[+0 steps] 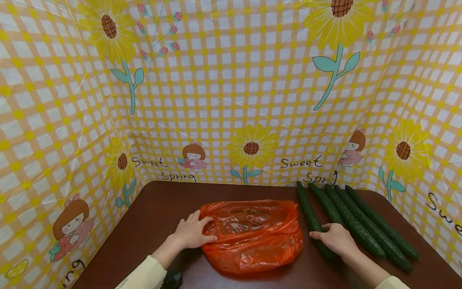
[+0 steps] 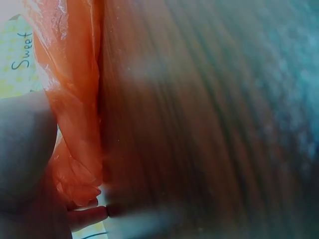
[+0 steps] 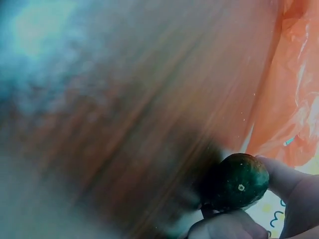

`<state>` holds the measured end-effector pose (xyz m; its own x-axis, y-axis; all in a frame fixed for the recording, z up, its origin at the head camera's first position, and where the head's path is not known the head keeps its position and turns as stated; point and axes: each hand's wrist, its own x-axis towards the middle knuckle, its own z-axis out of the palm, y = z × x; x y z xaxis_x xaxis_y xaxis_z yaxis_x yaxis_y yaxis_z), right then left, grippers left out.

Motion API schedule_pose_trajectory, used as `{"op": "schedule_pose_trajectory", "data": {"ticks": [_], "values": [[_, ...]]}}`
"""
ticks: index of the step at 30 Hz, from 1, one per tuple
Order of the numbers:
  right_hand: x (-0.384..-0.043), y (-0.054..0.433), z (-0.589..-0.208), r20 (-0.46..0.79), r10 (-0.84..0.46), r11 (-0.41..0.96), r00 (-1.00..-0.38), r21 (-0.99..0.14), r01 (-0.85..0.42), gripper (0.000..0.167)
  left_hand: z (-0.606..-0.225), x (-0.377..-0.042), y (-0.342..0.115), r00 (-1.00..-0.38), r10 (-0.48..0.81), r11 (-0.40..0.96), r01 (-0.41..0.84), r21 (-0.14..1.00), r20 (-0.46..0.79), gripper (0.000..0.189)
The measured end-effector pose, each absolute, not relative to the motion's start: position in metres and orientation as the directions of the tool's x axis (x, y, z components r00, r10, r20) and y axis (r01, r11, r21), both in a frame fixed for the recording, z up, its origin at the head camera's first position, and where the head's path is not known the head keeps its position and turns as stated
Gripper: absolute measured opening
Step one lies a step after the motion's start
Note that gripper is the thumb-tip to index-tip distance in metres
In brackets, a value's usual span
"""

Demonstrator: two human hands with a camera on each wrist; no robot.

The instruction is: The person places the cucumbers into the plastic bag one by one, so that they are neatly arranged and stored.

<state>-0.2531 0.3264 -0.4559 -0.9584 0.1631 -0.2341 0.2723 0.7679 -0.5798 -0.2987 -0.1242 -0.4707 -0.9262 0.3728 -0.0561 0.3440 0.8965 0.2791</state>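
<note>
A crinkled orange-red plastic bag [image 1: 252, 241] lies on the brown table, its contents unclear through the film. My left hand [image 1: 191, 232] holds the bag's left edge, thumb toward the front and fingers farther back. To the bag's right, my right hand [image 1: 336, 241] grips the leftmost dark green cucumber [image 1: 307, 206] near its front end, thumb on one side and fingers on the other. That cucumber's rounded tip [image 3: 240, 180] faces the right wrist camera. Orange film [image 2: 75, 104] hangs beside the left hand in the left wrist view.
Several more cucumbers [image 1: 361, 224] lie side by side, slanting, at the table's right. The brown table [image 1: 155, 204] is enclosed at the back and both sides by checked sunflower-print sheeting [image 1: 216, 100]. A small dark object [image 1: 173, 280] shows below the left wrist.
</note>
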Motion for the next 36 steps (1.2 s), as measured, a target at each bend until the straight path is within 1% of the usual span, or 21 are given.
{"op": "schedule_pose_trajectory", "data": {"ticks": [5,10,14,19,23,28,32,36], "values": [[-0.253,0.322,-0.457,-0.252,0.154,0.753,-0.955,-0.596,0.279,0.095,-0.474,-0.302,-0.127,-0.93,0.36,0.904,0.328,0.272,-0.075,0.072],[-0.253,0.317,-0.459,-0.253,0.157,0.738,-0.955,-0.612,0.284,0.093,-0.482,-0.304,-0.13,-0.933,0.351,0.91,0.32,0.264,-0.079,0.075],[-0.253,0.316,-0.46,-0.282,0.177,0.699,-0.943,-0.638,0.322,0.096,-0.486,-0.305,-0.131,-0.932,0.356,0.906,0.326,0.272,-0.069,0.076],[-0.251,0.317,-0.459,-0.301,0.199,0.668,-0.933,-0.655,0.354,0.097,-0.48,-0.3,-0.129,-0.931,0.356,0.907,0.322,0.272,-0.084,0.076],[-0.251,0.317,-0.455,-0.279,0.196,0.681,-0.94,-0.651,0.335,0.091,-0.473,-0.298,-0.127,-0.932,0.354,0.908,0.324,0.266,-0.073,0.076],[-0.251,0.318,-0.452,-0.245,0.184,0.708,-0.952,-0.638,0.302,0.078,-0.472,-0.3,-0.126,-0.934,0.351,0.91,0.326,0.255,-0.06,0.076],[-0.252,0.319,-0.45,-0.242,0.185,0.711,-0.953,-0.637,0.299,0.073,-0.474,-0.302,-0.125,-0.934,0.353,0.91,0.33,0.252,-0.05,0.077],[-0.253,0.324,-0.447,-0.262,0.174,0.693,-0.949,-0.652,0.307,0.059,-0.476,-0.302,-0.125,-0.931,0.361,0.907,0.34,0.247,-0.044,0.077]]}}
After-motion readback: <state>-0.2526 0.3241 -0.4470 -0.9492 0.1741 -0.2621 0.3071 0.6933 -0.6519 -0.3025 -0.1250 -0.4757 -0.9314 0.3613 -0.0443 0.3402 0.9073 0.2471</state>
